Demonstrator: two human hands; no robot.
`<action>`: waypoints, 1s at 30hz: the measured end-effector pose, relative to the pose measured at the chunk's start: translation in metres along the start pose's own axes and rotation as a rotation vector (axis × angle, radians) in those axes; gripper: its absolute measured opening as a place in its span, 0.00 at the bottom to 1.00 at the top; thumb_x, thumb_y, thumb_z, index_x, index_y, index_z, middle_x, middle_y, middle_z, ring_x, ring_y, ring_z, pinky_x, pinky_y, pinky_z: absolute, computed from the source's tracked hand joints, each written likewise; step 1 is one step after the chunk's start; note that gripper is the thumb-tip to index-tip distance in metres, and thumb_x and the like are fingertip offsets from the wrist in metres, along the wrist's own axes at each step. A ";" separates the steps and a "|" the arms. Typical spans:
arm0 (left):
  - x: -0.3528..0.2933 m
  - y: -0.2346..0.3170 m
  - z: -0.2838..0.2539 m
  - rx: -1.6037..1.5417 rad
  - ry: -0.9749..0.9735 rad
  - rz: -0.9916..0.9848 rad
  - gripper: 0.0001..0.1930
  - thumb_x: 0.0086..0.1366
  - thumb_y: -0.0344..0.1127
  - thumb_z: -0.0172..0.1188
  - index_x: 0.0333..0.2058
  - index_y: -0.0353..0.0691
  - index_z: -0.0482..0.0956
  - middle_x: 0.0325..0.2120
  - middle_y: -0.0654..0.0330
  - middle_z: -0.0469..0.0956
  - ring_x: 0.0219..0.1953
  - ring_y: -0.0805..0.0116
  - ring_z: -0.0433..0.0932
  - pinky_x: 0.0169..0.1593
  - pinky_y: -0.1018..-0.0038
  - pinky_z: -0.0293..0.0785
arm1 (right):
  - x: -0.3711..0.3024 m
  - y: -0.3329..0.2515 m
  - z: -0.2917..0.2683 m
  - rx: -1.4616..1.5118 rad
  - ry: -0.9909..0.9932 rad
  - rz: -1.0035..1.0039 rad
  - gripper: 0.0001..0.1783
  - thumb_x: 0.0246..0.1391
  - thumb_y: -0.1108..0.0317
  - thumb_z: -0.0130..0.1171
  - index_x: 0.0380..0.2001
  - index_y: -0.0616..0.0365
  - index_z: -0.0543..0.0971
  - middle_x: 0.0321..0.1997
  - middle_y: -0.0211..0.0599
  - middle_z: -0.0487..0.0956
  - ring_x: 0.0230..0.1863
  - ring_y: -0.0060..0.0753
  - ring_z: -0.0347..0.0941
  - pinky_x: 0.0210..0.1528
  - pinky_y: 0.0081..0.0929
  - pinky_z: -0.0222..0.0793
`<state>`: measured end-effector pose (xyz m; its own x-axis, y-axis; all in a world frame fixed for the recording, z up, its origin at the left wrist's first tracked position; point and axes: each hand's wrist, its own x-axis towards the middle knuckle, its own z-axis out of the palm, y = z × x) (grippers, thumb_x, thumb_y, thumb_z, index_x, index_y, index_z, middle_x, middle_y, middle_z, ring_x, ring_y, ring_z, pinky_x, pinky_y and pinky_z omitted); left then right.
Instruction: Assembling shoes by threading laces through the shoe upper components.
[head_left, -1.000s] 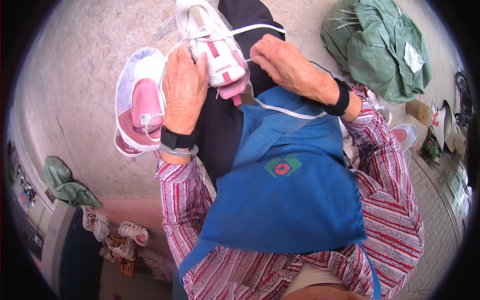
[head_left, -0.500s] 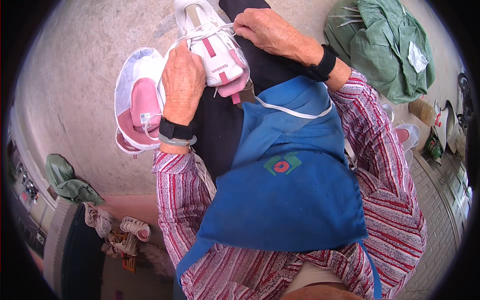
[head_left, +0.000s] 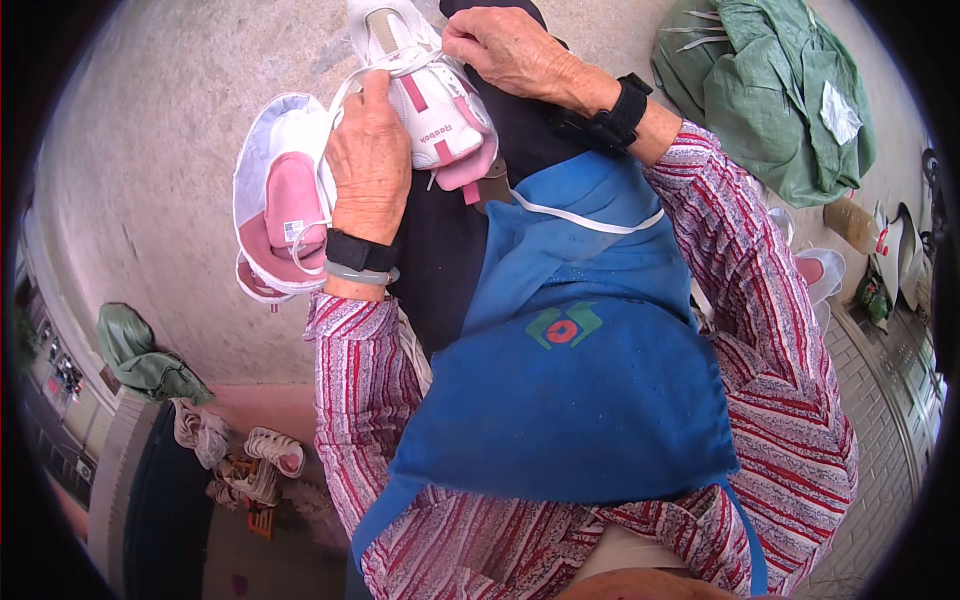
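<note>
Right hand (head_left: 512, 58) has shifted up and left over the shoe (head_left: 435, 118) since the first frame, nearer the left hand (head_left: 368, 165), which barely moves. Shoe lies on the dark trousers (head_left: 440, 265), just beyond the apron (head_left: 560, 410); a second one may sit under it, can't tell. Right fingertips look pinched on the lace (head_left: 405, 65); left fingers press at the shoe's side, partly hidden, can't tell if they pinch lace too. Step looks like drawing lace across the shoe: best to pin the crossing with the left hand, keep lace flat, pull evenly, not crush the upper. Counts: two hands, two wristbands (head_left: 625, 112), one bangle (head_left: 345, 273), one apron, two green sacks (head_left: 775, 110), one bottle (head_left: 852, 226); stacked shoes (head_left: 293, 190) at left, at least two.
</note>
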<state>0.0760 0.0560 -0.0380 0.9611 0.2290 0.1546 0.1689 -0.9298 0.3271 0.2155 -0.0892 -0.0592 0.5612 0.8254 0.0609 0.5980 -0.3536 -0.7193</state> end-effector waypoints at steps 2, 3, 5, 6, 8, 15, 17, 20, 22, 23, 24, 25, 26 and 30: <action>0.003 0.003 -0.002 0.036 -0.012 0.009 0.13 0.56 0.24 0.51 0.41 0.41 0.68 0.24 0.47 0.74 0.27 0.46 0.77 0.27 0.60 0.73 | 0.001 -0.002 0.006 -0.054 0.004 0.024 0.11 0.53 0.66 0.50 0.25 0.64 0.74 0.26 0.50 0.73 0.31 0.51 0.71 0.34 0.40 0.67; 0.003 0.004 -0.012 0.093 -0.078 -0.016 0.12 0.55 0.25 0.52 0.39 0.41 0.69 0.25 0.49 0.73 0.28 0.48 0.76 0.28 0.60 0.73 | 0.003 -0.008 0.011 -0.091 0.007 0.046 0.11 0.54 0.65 0.51 0.28 0.64 0.75 0.29 0.48 0.75 0.33 0.49 0.73 0.37 0.37 0.69; 0.008 0.005 -0.017 0.140 -0.121 -0.033 0.10 0.54 0.25 0.53 0.37 0.41 0.70 0.26 0.51 0.73 0.28 0.50 0.76 0.30 0.61 0.73 | 0.000 -0.014 0.015 -0.124 0.073 0.007 0.11 0.54 0.65 0.51 0.27 0.64 0.75 0.28 0.48 0.75 0.32 0.50 0.73 0.37 0.38 0.69; 0.012 0.007 -0.013 0.181 -0.043 0.058 0.08 0.53 0.26 0.53 0.33 0.40 0.71 0.26 0.53 0.71 0.30 0.54 0.74 0.35 0.63 0.71 | 0.000 -0.011 0.013 -0.171 0.130 -0.026 0.12 0.54 0.65 0.51 0.27 0.64 0.75 0.27 0.49 0.76 0.32 0.50 0.73 0.37 0.38 0.69; 0.015 0.004 -0.008 0.241 0.034 0.158 0.05 0.52 0.27 0.53 0.30 0.40 0.72 0.26 0.56 0.69 0.32 0.57 0.72 0.40 0.64 0.69 | 0.006 -0.008 0.012 -0.116 0.091 0.021 0.11 0.51 0.66 0.53 0.25 0.65 0.75 0.25 0.49 0.76 0.30 0.51 0.73 0.35 0.38 0.70; 0.015 -0.008 0.006 0.203 0.135 0.317 0.04 0.52 0.28 0.52 0.28 0.40 0.70 0.26 0.58 0.66 0.33 0.60 0.67 0.41 0.66 0.61 | -0.013 -0.015 0.014 -0.083 0.168 0.058 0.11 0.50 0.64 0.56 0.26 0.63 0.74 0.25 0.48 0.72 0.29 0.51 0.73 0.32 0.40 0.70; 0.014 0.001 -0.008 0.067 0.102 0.288 0.05 0.53 0.27 0.54 0.30 0.40 0.70 0.28 0.57 0.67 0.33 0.58 0.68 0.40 0.66 0.62 | -0.021 -0.031 0.012 -0.183 0.112 0.033 0.12 0.52 0.63 0.55 0.30 0.62 0.72 0.29 0.46 0.69 0.28 0.50 0.72 0.31 0.37 0.71; 0.006 0.024 -0.009 -0.223 0.004 0.177 0.07 0.55 0.24 0.55 0.33 0.37 0.68 0.29 0.52 0.70 0.32 0.52 0.72 0.35 0.64 0.66 | -0.033 -0.049 0.014 -0.314 -0.045 0.072 0.15 0.49 0.64 0.56 0.33 0.67 0.70 0.33 0.48 0.69 0.28 0.45 0.73 0.28 0.36 0.72; 0.002 0.024 -0.001 -0.389 -0.129 -0.083 0.06 0.57 0.27 0.54 0.33 0.37 0.67 0.31 0.50 0.71 0.33 0.47 0.72 0.35 0.59 0.68 | -0.028 -0.050 0.020 -0.361 -0.069 0.092 0.15 0.48 0.65 0.55 0.33 0.69 0.70 0.32 0.49 0.69 0.29 0.44 0.74 0.26 0.34 0.72; 0.002 0.020 0.004 -0.425 -0.163 -0.136 0.08 0.58 0.28 0.53 0.37 0.36 0.68 0.33 0.48 0.71 0.36 0.44 0.73 0.37 0.58 0.70 | -0.024 -0.051 0.026 -0.397 -0.085 0.115 0.15 0.48 0.66 0.55 0.33 0.69 0.70 0.31 0.49 0.69 0.29 0.43 0.74 0.25 0.34 0.72; 0.005 0.021 0.008 -0.431 -0.162 -0.132 0.08 0.58 0.28 0.53 0.37 0.36 0.68 0.33 0.48 0.71 0.36 0.44 0.73 0.37 0.58 0.70 | -0.022 -0.050 0.030 -0.440 -0.104 0.145 0.14 0.47 0.68 0.55 0.34 0.70 0.70 0.31 0.49 0.69 0.29 0.43 0.74 0.25 0.33 0.71; 0.008 0.021 0.012 -0.351 -0.079 -0.088 0.09 0.58 0.28 0.53 0.38 0.35 0.70 0.31 0.48 0.73 0.33 0.48 0.74 0.36 0.59 0.70 | -0.017 -0.048 0.031 -0.389 -0.099 0.152 0.13 0.46 0.70 0.54 0.33 0.70 0.70 0.31 0.50 0.69 0.29 0.46 0.74 0.27 0.36 0.71; 0.009 0.022 0.015 -0.270 0.005 -0.045 0.09 0.59 0.28 0.54 0.39 0.35 0.72 0.29 0.48 0.74 0.31 0.51 0.75 0.35 0.60 0.70 | -0.017 -0.041 0.032 -0.394 -0.098 0.155 0.13 0.46 0.70 0.54 0.33 0.70 0.70 0.31 0.50 0.69 0.29 0.46 0.74 0.27 0.36 0.71; 0.011 0.020 0.014 -0.204 -0.038 -0.096 0.10 0.59 0.30 0.54 0.39 0.36 0.74 0.30 0.49 0.74 0.32 0.51 0.76 0.35 0.60 0.71 | -0.010 -0.021 0.027 -0.199 -0.091 0.044 0.09 0.46 0.72 0.53 0.30 0.66 0.69 0.31 0.51 0.68 0.31 0.52 0.72 0.30 0.39 0.69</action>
<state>0.0934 0.0360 -0.0426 0.9508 0.2994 0.0797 0.2163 -0.8256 0.5211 0.1818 -0.0784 -0.0638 0.5407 0.8404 -0.0373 0.6800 -0.4628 -0.5687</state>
